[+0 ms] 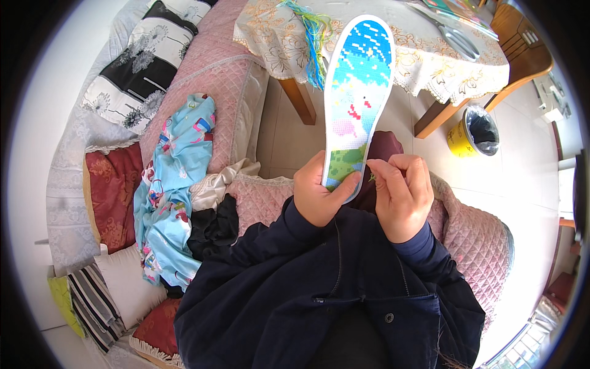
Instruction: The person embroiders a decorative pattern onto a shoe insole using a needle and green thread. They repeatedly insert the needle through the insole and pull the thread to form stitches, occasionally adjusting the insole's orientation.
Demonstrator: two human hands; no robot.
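A cross-stitch shoe insole (357,92) with a white border stands toe-away in front of me. Its printed pattern shows blue water, a white and pink bird with red marks, and green at the heel. My left hand (320,191) grips the heel, thumb on the patterned face. Just right of the heel, my right hand (403,196) is pinched on a bit of green thread (373,176); whether a needle is between the fingertips is too small to tell. Beyond the insole, a bundle of blue and green embroidery floss (314,46) hangs over the table edge.
Scissors (456,40) lie on the lace tablecloth (426,60), near some books (461,14). A yellow lined bin (462,138) stands on the floor by a wooden chair (521,41). Light-blue printed clothing (179,147) and cushions (113,193) lie on the quilted sofa (203,78) at left.
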